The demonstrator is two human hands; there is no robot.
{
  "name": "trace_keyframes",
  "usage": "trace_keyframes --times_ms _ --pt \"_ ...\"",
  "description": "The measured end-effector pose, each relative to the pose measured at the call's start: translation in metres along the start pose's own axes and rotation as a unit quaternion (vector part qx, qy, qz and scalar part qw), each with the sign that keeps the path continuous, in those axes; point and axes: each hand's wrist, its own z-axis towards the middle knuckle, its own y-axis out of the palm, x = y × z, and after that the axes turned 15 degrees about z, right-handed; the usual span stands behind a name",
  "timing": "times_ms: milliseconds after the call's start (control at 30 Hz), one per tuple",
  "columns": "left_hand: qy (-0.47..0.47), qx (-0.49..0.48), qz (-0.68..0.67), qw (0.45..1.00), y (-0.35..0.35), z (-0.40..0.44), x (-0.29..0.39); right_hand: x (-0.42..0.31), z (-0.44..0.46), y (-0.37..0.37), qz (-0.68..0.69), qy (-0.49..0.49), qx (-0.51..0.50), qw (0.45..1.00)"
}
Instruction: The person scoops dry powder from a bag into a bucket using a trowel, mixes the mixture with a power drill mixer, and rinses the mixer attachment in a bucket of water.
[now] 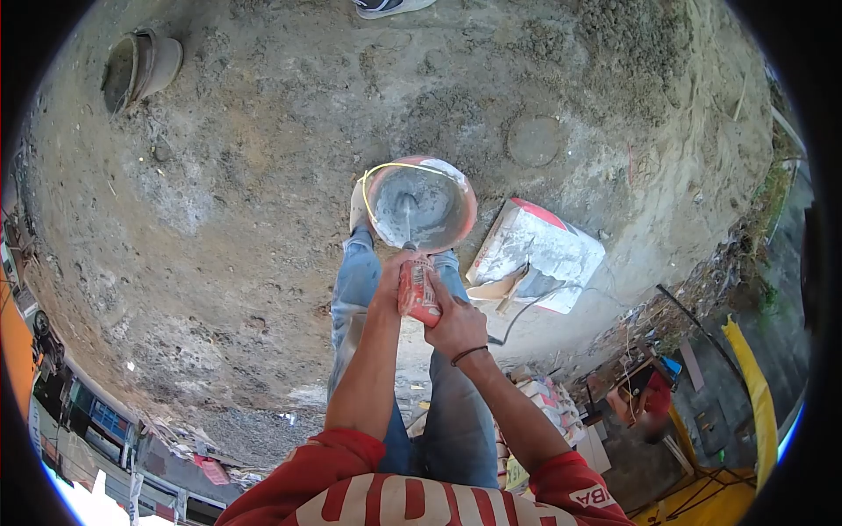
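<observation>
My left hand (393,273) is wrapped round the front of a dusty red power drill (417,291). Behind it, my right hand (458,326) grips the drill's rear handle. A mixing shaft (408,223) runs from the drill down into a bucket (468,209) standing in front of my feet. Grey wet mix (434,210) lies inside, and the shaft's lower end is hidden in it. The bucket has a reddish outside and a yellow handle (367,188). A dark cord (524,309) trails to the right from near my right hand.
A torn, dusty cement bag (548,254) lies right of the bucket. At the far left a second bucket (162,63) rests on its side. A shoe (395,7) shows at the top edge. Another person (653,399) in red is at lower right, near a yellow strip (752,386).
</observation>
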Motion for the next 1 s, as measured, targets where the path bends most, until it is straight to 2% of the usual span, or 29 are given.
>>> trace_keyframes --times_ms 100,200,733,900,1000 --pt "0.018 -0.012 0.013 1.0 0.001 0.0 0.002 0.003 0.001 0.001 0.007 -0.01 0.011 1.0" --pt "0.007 0.02 0.005 1.0 0.004 -0.004 0.005 -0.002 0.0 0.001 0.006 -0.004 0.019 1.0" --pt "-0.008 0.019 0.02 1.0 0.009 -0.002 0.01 -0.002 0.004 -0.002 0.007 0.017 0.014 1.0" --pt "0.024 0.023 0.045 0.998 0.001 0.008 0.008 -0.006 0.006 -0.007 -0.005 0.015 0.011 1.0" --pt "0.007 -0.028 -0.03 0.999 0.003 0.007 0.007 -0.006 0.009 -0.011 -0.013 0.007 0.004 1.0"
